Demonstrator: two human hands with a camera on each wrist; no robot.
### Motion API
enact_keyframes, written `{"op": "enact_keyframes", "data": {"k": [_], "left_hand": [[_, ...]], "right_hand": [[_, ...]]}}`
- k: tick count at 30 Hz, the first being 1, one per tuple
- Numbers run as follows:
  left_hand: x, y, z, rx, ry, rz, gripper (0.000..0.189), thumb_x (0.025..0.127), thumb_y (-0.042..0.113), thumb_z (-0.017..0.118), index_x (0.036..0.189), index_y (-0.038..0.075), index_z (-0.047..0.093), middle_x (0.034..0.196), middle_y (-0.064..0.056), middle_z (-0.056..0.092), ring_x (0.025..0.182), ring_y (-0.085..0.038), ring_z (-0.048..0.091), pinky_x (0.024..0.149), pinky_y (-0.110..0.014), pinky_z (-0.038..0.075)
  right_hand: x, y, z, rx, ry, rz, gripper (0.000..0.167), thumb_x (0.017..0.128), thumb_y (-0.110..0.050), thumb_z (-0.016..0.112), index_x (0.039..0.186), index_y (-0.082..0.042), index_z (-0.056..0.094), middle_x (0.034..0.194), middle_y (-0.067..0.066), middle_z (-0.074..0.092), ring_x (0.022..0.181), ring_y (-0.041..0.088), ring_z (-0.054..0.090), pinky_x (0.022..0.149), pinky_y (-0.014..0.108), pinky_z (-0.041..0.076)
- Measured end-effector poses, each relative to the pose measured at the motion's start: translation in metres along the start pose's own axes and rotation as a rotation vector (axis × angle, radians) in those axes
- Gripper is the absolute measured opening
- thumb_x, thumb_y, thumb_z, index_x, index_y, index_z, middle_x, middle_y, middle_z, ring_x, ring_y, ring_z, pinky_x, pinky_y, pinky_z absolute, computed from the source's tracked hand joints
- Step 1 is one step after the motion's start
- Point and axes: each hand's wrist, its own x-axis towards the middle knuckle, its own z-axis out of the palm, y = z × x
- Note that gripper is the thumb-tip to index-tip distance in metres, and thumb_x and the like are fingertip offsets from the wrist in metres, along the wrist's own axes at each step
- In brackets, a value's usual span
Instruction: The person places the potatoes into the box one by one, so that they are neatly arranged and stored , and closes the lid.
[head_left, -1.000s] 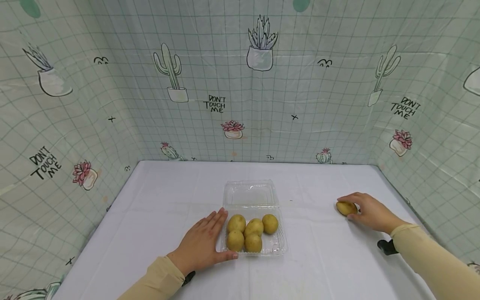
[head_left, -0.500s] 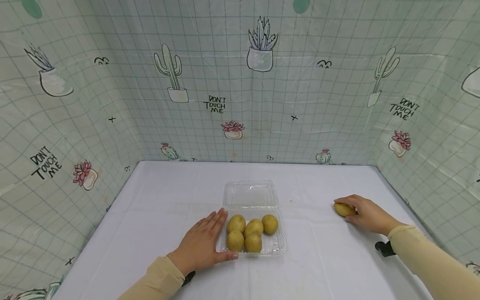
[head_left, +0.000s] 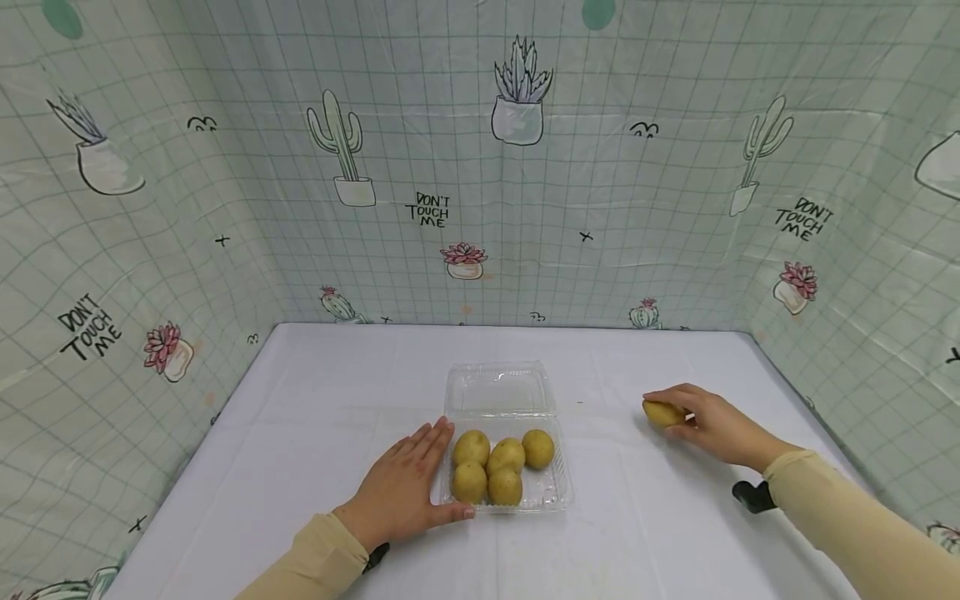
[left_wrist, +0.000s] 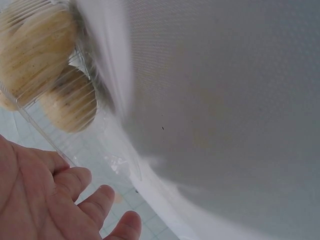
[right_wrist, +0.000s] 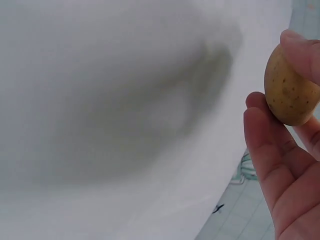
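Observation:
My right hand [head_left: 716, 425] grips a yellow potato [head_left: 663, 413] between thumb and fingers, over the right part of the table. In the right wrist view the speckled potato [right_wrist: 287, 92] sits between the thumb and fingers, with a shadow on the white cloth below. A clear plastic clamshell box [head_left: 551, 492] lies in the middle with its lid [head_left: 500, 390] folded back. Several potatoes [head_left: 507, 456] are in its left and back parts. My left hand [head_left: 401, 487] rests at the box's left side, fingers straight and thumb along the front edge. The left wrist view shows potatoes [left_wrist: 37, 52] through the ribbed wall.
A white cloth [head_left: 360, 367] covers the table. Behind it and at both sides hangs a grid-patterned curtain [head_left: 525, 192] printed with cacti. Black wrist straps [head_left: 752, 497] show below the sleeves.
My right hand has moved left with the potato, and a little up in the last half second. The left hand and the box have stayed in place.

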Motion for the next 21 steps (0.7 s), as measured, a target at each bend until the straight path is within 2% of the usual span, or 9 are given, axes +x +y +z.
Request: {"op": "enact_keyframes", "data": {"k": [7, 17, 21], "left_hand": [[0.000, 0.000, 0.001, -0.001, 0.004, 0.005, 0.111, 0.083, 0.082, 0.049, 0.156, 0.001, 0.028, 0.161, -0.014, 0.028, 0.146, -0.032, 0.028, 0.115, -0.049, 0.028], [0.000, 0.000, 0.000, -0.013, 0.006, 0.002, 0.111, 0.083, 0.081, 0.051, 0.156, 0.001, 0.028, 0.161, -0.014, 0.028, 0.146, -0.032, 0.028, 0.115, -0.049, 0.027], [0.000, 0.000, 0.001, -0.014, 0.001, -0.006, 0.111, 0.083, 0.081, 0.052, 0.156, 0.001, 0.028, 0.161, -0.013, 0.028, 0.146, -0.032, 0.028, 0.115, -0.050, 0.028]], "right_hand": [[0.011, -0.021, 0.003, 0.075, -0.001, -0.062, 0.055, 0.085, 0.000, 0.077, 0.137, -0.012, 0.061, 0.128, 0.005, 0.059, 0.104, 0.017, 0.059, 0.076, 0.030, 0.054], [0.023, -0.055, 0.006, 0.211, -0.026, -0.145, 0.054, 0.086, 0.001, 0.077, 0.135, -0.011, 0.060, 0.127, 0.000, 0.058, 0.105, 0.014, 0.059, 0.082, 0.030, 0.056], [0.026, -0.067, 0.007, 0.230, -0.048, -0.174, 0.053, 0.087, -0.002, 0.076, 0.136, -0.012, 0.059, 0.128, -0.001, 0.058, 0.106, 0.014, 0.058, 0.082, 0.030, 0.055]]}}
